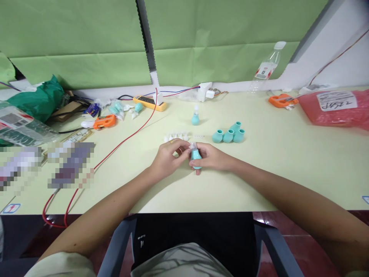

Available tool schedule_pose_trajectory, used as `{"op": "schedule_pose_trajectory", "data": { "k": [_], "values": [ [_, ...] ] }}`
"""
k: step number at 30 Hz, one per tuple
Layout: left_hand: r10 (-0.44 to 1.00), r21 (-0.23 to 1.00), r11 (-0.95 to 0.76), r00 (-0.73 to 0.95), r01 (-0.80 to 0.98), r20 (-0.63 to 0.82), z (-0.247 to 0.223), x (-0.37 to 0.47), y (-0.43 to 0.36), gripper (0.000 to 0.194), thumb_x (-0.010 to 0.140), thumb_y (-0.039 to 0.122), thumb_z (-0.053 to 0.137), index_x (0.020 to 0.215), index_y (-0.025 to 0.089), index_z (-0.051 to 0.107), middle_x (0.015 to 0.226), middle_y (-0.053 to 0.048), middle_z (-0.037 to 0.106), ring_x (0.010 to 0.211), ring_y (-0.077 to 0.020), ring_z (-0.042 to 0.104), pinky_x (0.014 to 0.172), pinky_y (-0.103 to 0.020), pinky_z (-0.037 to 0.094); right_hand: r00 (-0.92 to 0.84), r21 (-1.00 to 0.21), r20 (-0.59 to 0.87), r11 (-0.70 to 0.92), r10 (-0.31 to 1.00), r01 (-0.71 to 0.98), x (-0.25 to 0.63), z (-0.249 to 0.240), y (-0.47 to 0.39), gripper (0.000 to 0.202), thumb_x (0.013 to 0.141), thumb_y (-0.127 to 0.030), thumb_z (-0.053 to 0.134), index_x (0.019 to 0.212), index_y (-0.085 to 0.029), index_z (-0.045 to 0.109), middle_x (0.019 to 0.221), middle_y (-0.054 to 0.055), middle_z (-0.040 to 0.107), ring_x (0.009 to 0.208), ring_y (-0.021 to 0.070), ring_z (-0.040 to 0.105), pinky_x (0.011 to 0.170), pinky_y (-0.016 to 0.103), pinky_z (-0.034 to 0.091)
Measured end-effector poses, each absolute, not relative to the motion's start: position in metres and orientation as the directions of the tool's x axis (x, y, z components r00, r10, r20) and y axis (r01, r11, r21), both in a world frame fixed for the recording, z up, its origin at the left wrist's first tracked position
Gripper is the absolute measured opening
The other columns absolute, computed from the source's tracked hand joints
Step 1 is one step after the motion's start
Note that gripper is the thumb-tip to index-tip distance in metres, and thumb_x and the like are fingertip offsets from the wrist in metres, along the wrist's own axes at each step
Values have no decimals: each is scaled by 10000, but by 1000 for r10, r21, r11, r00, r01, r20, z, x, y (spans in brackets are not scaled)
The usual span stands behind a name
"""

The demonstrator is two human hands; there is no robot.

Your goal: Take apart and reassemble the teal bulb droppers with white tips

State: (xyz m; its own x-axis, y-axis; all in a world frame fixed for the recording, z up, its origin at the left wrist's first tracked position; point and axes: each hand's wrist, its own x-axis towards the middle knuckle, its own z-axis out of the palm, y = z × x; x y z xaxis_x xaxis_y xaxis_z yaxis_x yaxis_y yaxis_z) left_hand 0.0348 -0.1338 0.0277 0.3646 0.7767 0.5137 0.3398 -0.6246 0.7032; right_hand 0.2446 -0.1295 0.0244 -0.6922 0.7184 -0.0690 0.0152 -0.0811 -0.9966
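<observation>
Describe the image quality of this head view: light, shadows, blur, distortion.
Head view: even, soft light, only faint shadows under the left hand and right hand on the table; wide-angle bending curves the table edge and stretches the forearms; two pixelated patches mask things at left; the teal bulb is sharp.

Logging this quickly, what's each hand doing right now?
Left hand: closed, fingertips pinching the clear tip on the teal bulb.
Right hand: closed around the teal bulb.

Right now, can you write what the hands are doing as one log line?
right hand: holds teal bulb | left hand: fingers at its clear tip | behind: four teal bulbs, white tips
</observation>
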Motion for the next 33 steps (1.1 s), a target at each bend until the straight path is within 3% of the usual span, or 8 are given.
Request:
{"op": "schedule_pose_trajectory", "data": {
  "k": [3, 9, 14, 17, 21, 24, 33],
  "values": [
    [794, 726, -601, 354, 334, 494, 28, 35, -133, 107, 909, 300, 693, 945, 207, 733, 846, -22, 741, 737, -131, 679, 691, -261, 558, -684, -997, -64, -72, 727, 18, 244, 21, -129, 387, 787, -312, 838, 1057, -175, 597, 844, -9, 608, 747, 145, 655, 633, 314, 655],
    [907, 929, -331, 325, 164, 266, 36, 36, -133, 131, 855, 307, 753, 858, 176, 759, 796, -26, 753, 687, -135, 691, 639, -247, 577, -689, -997, -73, -70, 721, 33, 245, 22, -130, 387, 756, -281, 858, 1047, -177, 625, 852, -19, 569, 776, 134, 627, 647, 299, 662],
    [889, 915, -359, 366, 185, 275, 40, 33, -133, 98, 877, 251, 712, 875, 168, 763, 810, -37, 759, 671, -127, 678, 635, -247, 586, -702, -996, -84, -65, 707, 54, 246, 23, -128, 415, 778, -293, 844, 1115, -178, 632, 894, -3, 605, 782, 139, 648, 670, 312, 667],
    [832, 809, -516, 389, 281, 396, 34, 32, -131, 95, 909, 229, 671, 913, 184, 754, 831, -24, 754, 693, -115, 674, 647, -233, 579, -702, -996, -87, -79, 706, 44, 246, 23, -128, 383, 778, -313, 846, 1053, -169, 621, 866, -9, 604, 755, 144, 663, 661, 321, 662],
    [673, 522, -732, 343, 437, 655, 23, 34, -131, 67, 925, 189, 646, 891, 175, 702, 762, -3, 699, 684, -96, 638, 648, -209, 552, -686, -995, -88, -90, 722, 33, 245, 23, -128, 392, 781, -340, 848, 1021, -163, 594, 826, -19, 616, 677, 144, 688, 630, 311, 641],
    [573, 357, -784, 371, 507, 731, 18, 37, -131, 85, 938, 162, 610, 872, 173, 662, 738, 0, 669, 664, -91, 615, 628, -203, 527, -654, -995, -96, -93, 750, 39, 243, 21, -130, 434, 750, -346, 872, 1018, -160, 586, 800, -27, 619, 647, 140, 686, 610, 298, 627],
    [517, 243, -798, 418, 552, 747, 17, 38, -132, 91, 925, 131, 567, 867, 173, 623, 716, 7, 630, 623, -86, 583, 588, -201, 492, -635, -996, -86, -91, 768, 25, 239, 18, -133, 477, 721, -346, 891, 1044, -161, 592, 812, -21, 608, 677, 140, 655, 600, 317, 637]
  ]
}}
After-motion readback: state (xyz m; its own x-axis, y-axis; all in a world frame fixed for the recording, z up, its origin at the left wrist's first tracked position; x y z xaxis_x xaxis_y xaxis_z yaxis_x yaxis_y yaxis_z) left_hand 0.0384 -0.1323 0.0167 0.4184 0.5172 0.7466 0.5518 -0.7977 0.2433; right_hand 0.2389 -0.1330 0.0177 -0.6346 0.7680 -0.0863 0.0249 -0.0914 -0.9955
